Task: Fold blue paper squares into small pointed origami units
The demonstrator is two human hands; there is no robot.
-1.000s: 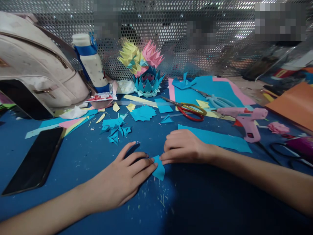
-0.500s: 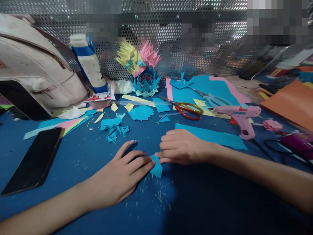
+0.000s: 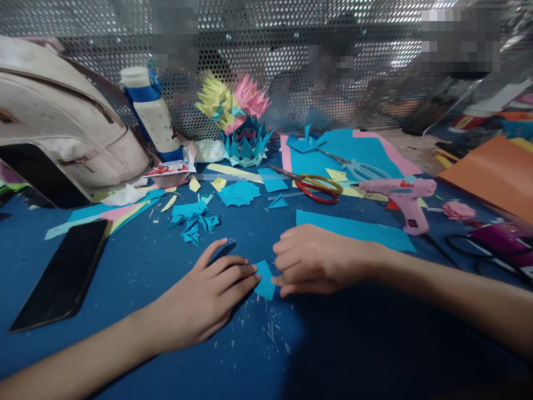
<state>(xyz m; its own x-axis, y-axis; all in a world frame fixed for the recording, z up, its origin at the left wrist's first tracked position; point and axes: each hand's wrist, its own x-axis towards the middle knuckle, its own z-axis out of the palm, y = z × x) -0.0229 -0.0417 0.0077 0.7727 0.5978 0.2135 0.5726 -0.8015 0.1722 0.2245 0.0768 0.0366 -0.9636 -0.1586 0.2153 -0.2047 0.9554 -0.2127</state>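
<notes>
A small folded blue paper piece lies on the dark blue table between my hands. My left hand rests palm down with its fingers spread, the fingertips on the paper's left edge. At the paper's right edge, my right hand is curled, its thumb and a fingertip touching the lower corner. Behind my left hand sit several folded blue pieces. A long blue strip lies partly behind my right hand.
Red and yellow scissors, light blue-handled scissors and a pink glue gun lie behind. Paper flowers stand at the back. A phone, a bottle and a bag are at left.
My right hand has slid slightly down along the paper's right edge, uncovering more of it. My left hand has stayed in place. The view has shifted slightly.
</notes>
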